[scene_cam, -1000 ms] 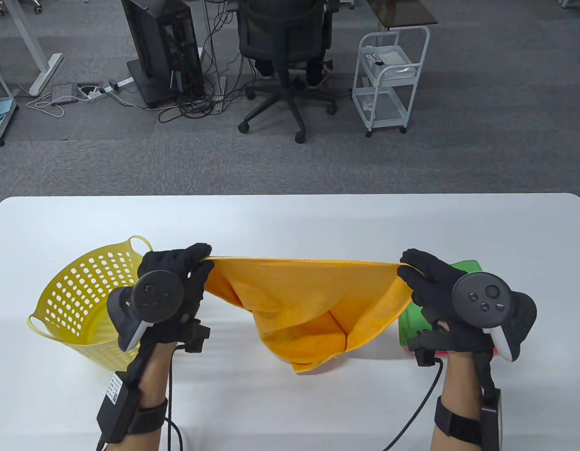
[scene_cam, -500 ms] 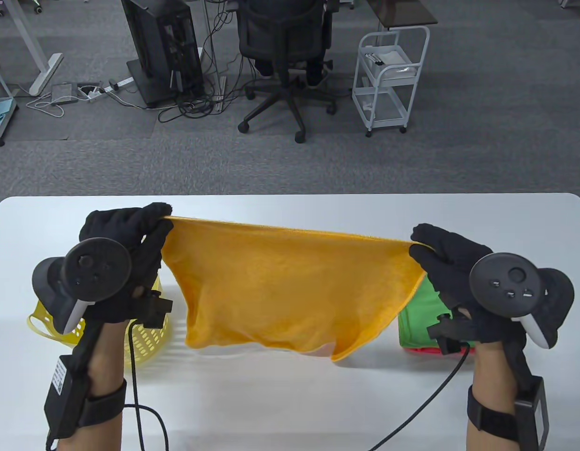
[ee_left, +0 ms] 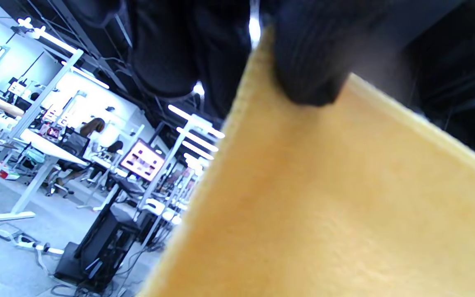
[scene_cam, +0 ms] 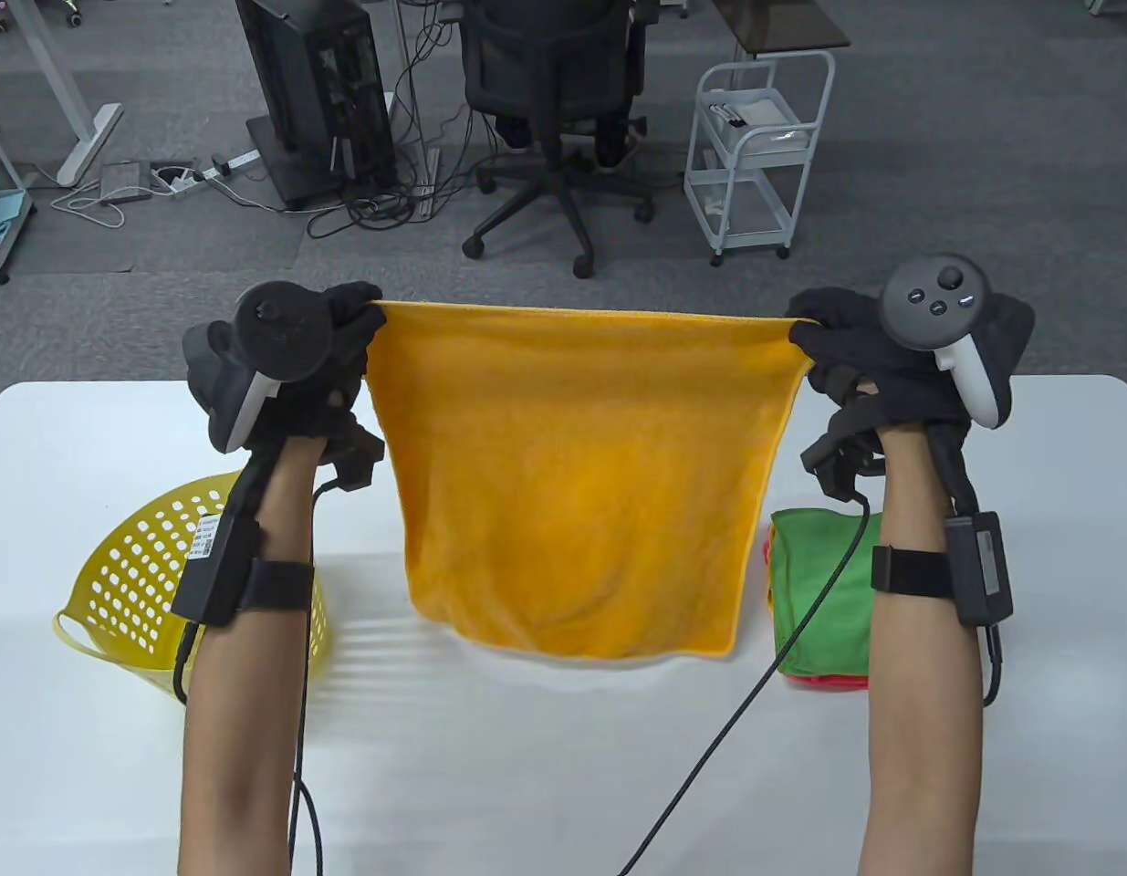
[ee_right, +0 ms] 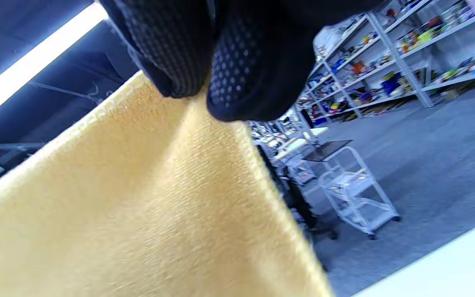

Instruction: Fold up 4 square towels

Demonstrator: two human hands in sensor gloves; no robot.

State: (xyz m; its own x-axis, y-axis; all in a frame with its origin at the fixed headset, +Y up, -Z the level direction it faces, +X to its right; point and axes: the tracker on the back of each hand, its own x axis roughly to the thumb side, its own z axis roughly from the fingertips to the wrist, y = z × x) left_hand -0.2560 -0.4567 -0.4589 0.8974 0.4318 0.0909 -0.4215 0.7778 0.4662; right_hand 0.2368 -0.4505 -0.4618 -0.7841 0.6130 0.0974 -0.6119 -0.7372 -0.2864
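Table view shows my left hand (scene_cam: 330, 365) and right hand (scene_cam: 860, 351) each pinching a top corner of the orange towel (scene_cam: 581, 474), stretched between them above the table's (scene_cam: 526, 776) far edge, its hem near the surface.

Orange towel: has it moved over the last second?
Yes. The orange towel went up and away from the person: its top edge, formerly level with the yellow basket rim, now lies past the table's far edge, hanging flat.
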